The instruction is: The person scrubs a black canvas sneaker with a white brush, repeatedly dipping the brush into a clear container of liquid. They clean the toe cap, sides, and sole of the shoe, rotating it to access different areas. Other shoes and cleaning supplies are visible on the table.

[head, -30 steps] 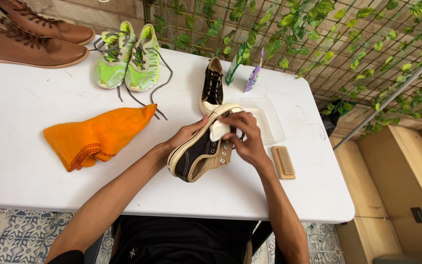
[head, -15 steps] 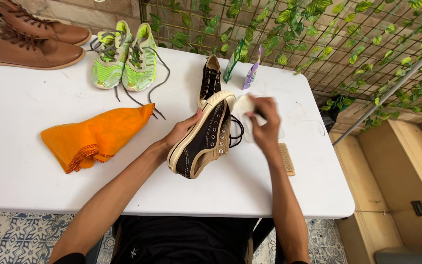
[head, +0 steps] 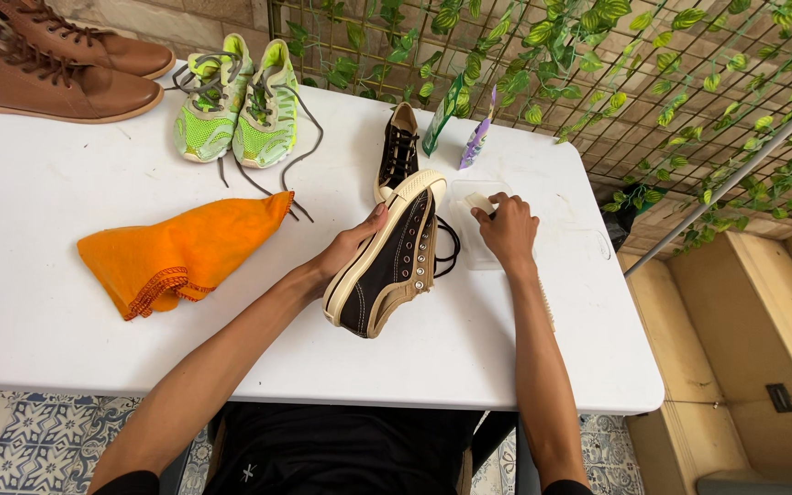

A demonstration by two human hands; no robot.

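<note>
My left hand (head: 352,246) grips a black canvas sneaker (head: 392,258) with a cream rubber sole, held tilted on its side just above the white table (head: 38,275). My right hand (head: 509,231) is to the sneaker's right, fingers closed on a small white block (head: 479,203) pressed down into a shallow clear tray (head: 469,252). The sneaker's black lace (head: 451,249) hangs loose between both hands. The matching black sneaker (head: 400,148) lies flat just beyond.
An orange cloth (head: 180,252) lies left of my left arm. Green running shoes (head: 235,110) and brown leather boots (head: 56,64) sit at the far left. Two small pouches (head: 460,119) stand by the leafy wire fence (head: 598,55). The table's right edge is near.
My right hand left the sneaker's sole and moved right, down onto the clear tray with the white block. My left hand turned the sneaker more onto its side.
</note>
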